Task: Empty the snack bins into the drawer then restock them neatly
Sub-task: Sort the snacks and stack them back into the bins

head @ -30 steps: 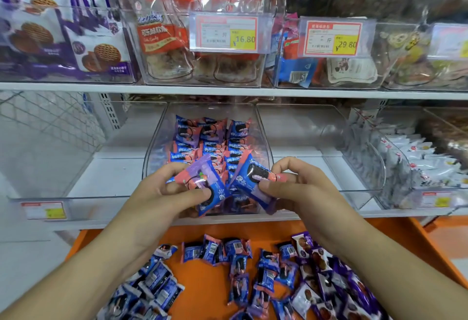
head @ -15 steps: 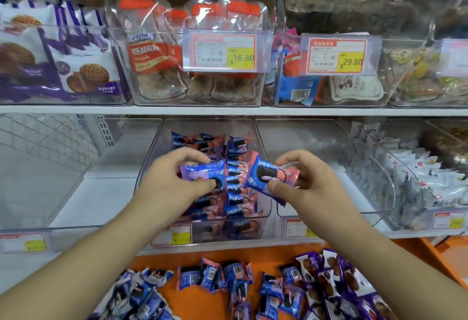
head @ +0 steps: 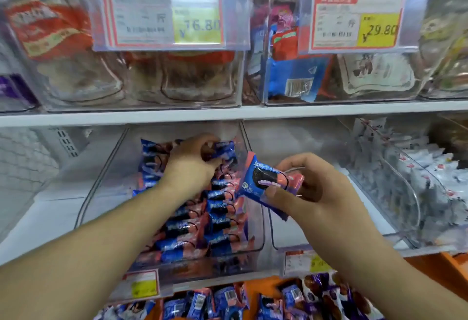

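Snack bins sit side by side on the white shelf (head: 228,113), and the clear bin (head: 255,238) I am restocking is already well filled with rows of blue-and-pink cookie packets (head: 217,221) standing on edge. Right of it is a bin (head: 316,142) that looks empty, and further right a bin of white packets (head: 430,180). Below, the orange drawer (head: 435,264) holds loose packets (head: 228,299) waiting their turn, so I judge the job is partway through. My left hand (head: 192,165) reaches deep into the bin, fingers curled round a packet (head: 224,150) at the back of the rows. My right hand (head: 314,193) pinches a second packet (head: 266,180) just in front of the bin, near its right wall. To do this well, I would seat the back packet upright, face forward, flush against its neighbours, then slide the right one into the next gap without toppling the rows.
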`<act>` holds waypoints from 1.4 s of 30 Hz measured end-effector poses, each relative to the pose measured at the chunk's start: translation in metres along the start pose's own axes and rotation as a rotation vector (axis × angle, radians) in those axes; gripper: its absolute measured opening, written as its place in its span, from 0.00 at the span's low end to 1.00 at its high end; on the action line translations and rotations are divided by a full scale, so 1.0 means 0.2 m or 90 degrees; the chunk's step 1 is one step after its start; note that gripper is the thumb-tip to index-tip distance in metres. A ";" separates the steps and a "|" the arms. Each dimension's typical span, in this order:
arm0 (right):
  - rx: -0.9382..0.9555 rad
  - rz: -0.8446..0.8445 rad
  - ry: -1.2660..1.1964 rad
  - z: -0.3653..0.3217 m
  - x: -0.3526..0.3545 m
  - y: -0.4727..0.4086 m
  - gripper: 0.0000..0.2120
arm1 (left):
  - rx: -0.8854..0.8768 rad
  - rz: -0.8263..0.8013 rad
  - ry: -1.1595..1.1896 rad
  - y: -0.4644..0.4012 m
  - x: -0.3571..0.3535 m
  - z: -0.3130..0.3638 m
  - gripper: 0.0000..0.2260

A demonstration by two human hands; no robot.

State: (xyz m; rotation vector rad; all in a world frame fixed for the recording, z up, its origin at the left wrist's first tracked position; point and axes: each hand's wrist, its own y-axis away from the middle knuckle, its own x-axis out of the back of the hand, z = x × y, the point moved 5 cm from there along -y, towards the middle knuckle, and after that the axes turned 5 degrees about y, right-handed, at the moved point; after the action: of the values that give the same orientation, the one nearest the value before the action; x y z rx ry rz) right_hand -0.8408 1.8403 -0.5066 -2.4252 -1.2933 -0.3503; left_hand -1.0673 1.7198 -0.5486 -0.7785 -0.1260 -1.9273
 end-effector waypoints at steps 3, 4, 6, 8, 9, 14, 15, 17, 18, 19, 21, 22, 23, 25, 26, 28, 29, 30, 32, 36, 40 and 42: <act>-0.006 -0.007 0.003 0.00 0.00 0.01 0.10 | 0.118 -0.027 0.212 0.06 0.05 -0.02 0.21; -0.010 -0.010 0.004 0.00 0.00 0.01 0.10 | 0.164 -0.037 0.312 0.10 0.06 -0.02 0.22; -0.015 -0.012 0.008 0.00 -0.01 0.02 0.10 | 0.255 -0.043 0.487 0.19 0.11 -0.01 0.27; -0.016 -0.011 0.016 -0.01 -0.02 0.02 0.10 | 0.310 -0.048 0.609 0.28 0.16 0.00 0.24; -0.018 -0.011 0.021 -0.02 -0.03 0.02 0.10 | 0.322 -0.054 0.647 0.32 0.19 0.01 0.18; -0.034 -0.002 0.022 -0.04 -0.04 0.05 0.10 | 0.334 -0.052 0.579 0.44 0.27 0.04 0.09; -0.037 -0.004 0.022 -0.04 -0.04 0.05 0.10 | 0.313 -0.035 0.510 0.43 0.28 0.04 0.11; -0.038 -0.009 0.033 -0.04 -0.04 0.06 0.10 | 0.267 -0.006 0.371 0.40 0.30 0.05 0.11; -0.039 -0.010 0.041 -0.04 -0.04 0.06 0.10 | 0.244 0.006 0.319 0.37 0.30 0.06 0.12; -0.042 -0.009 0.045 -0.03 -0.03 0.06 0.10 | 0.217 0.013 0.282 0.34 0.30 0.06 0.14; -0.048 -0.006 0.046 -0.02 -0.02 0.05 0.10 | 0.158 0.011 0.212 0.26 0.28 0.06 0.16; -0.049 -0.004 0.048 -0.01 -0.02 0.05 0.10 | 0.119 0.003 0.181 0.22 0.25 0.08 0.16; -0.048 -0.003 0.051 0.00 -0.01 0.04 0.11 | 0.079 -0.004 0.148 0.18 0.22 0.08 0.15; -0.043 -0.004 0.053 0.00 -0.01 0.03 0.11 | 0.011 -0.001 0.089 0.11 0.14 0.07 0.12; -0.042 -0.005 0.053 0.01 -0.01 0.02 0.10 | -0.016 0.000 0.051 0.08 0.10 0.06 0.12; -0.037 -0.007 0.056 0.02 -0.01 0.01 0.10 | -0.068 -0.001 -0.033 0.03 0.02 0.05 0.11; -0.034 -0.007 0.057 0.02 -0.01 0.01 0.10 | -0.092 0.003 -0.080 0.02 -0.01 0.03 0.11; -0.032 -0.008 0.059 0.02 -0.01 0.01 0.10 | -0.111 0.014 -0.133 0.00 -0.03 0.02 0.12; -0.032 -0.010 0.059 0.03 -0.01 0.01 0.09 | -0.108 0.052 -0.235 -0.03 -0.05 -0.02 0.13; -0.021 -0.016 0.060 0.03 -0.01 0.01 0.09 | -0.068 0.050 -0.269 -0.05 -0.06 -0.05 0.16; -0.008 -0.021 0.077 0.01 -0.03 0.01 0.09 | -0.077 0.039 -0.219 -0.03 -0.01 0.01 0.17; 0.001 -0.020 0.084 -0.01 -0.04 0.02 0.09 | -0.113 0.059 -0.115 0.02 0.07 0.08 0.13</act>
State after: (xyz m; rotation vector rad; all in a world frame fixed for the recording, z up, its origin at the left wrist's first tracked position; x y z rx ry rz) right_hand -0.8429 1.8317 -0.5087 -2.3394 -1.2754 -0.5079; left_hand -1.0605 1.7142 -0.5295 -1.0587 -0.0288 -1.7956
